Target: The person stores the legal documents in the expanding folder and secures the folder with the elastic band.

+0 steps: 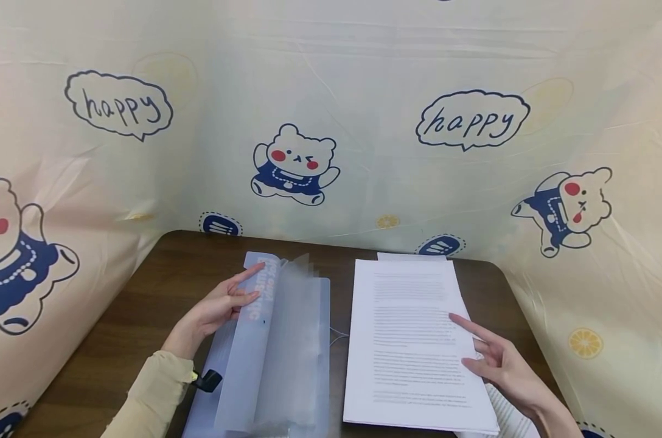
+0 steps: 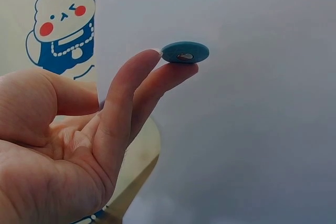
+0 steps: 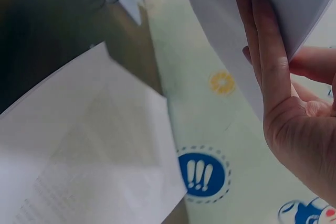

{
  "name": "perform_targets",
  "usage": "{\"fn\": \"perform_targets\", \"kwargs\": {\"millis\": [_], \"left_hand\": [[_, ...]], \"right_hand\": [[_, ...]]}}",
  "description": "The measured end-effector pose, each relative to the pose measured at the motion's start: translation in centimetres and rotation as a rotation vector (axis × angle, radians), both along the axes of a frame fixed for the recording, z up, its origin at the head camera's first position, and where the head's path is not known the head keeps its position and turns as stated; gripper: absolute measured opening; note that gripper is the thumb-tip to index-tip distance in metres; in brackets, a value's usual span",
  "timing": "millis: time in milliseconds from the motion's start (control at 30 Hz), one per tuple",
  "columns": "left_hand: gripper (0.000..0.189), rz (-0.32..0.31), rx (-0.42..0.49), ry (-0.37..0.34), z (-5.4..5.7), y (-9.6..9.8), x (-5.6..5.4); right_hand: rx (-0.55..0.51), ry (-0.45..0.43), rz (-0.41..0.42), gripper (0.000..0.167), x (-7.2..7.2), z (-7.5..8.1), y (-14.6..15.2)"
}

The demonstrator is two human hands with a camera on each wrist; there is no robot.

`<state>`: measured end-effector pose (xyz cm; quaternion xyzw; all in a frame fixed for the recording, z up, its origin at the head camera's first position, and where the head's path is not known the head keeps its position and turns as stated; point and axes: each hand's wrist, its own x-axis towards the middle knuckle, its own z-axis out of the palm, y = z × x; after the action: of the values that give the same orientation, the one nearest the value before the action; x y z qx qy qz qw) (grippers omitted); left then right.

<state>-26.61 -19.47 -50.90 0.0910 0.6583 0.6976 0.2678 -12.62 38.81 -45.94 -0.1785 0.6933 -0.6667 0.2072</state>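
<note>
A translucent blue document folder [image 1: 235,371] lies open on the left, clear plastic sleeves [image 1: 295,340] inside. My left hand [image 1: 221,307] holds its raised cover, the fingers spread over the lettered part. In the left wrist view the thumb goes behind the sheet's edge, and two fingers [image 2: 168,77] touch a round teal button [image 2: 185,52]. On the right, my right hand [image 1: 498,359] grips a stack of printed white paper [image 1: 413,340] by its right edge. Thumb and index finger show on top; other fingers [image 3: 270,51] press the underside.
More printed paper [image 1: 508,417] lies under the held stack at lower right, and another sheet [image 1: 410,257] peeks out behind it. A thin string [image 1: 339,333] runs between folder and stack. The brown table [image 1: 117,340] is enclosed by a patterned cloth [image 1: 375,109].
</note>
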Motion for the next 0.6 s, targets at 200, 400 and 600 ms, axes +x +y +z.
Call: {"fn": "perform_targets", "kwargs": {"millis": [200, 400, 600], "left_hand": [[0.076, 0.002, -0.016, 0.001, -0.1, -0.1, 0.0], [0.075, 0.006, -0.023, 0.007, -0.1, 0.0, 0.1], [0.075, 0.011, -0.028, 0.011, 0.1, 0.0, 0.2]], "right_hand": [[0.019, 0.028, 0.013, 0.075, -0.1, 1.5, -1.7], [0.008, 0.068, 0.055, 0.073, -0.8, 2.0, -3.5], [0.029, 0.054, 0.092, 0.074, -1.6, 1.9, -5.2]]}}
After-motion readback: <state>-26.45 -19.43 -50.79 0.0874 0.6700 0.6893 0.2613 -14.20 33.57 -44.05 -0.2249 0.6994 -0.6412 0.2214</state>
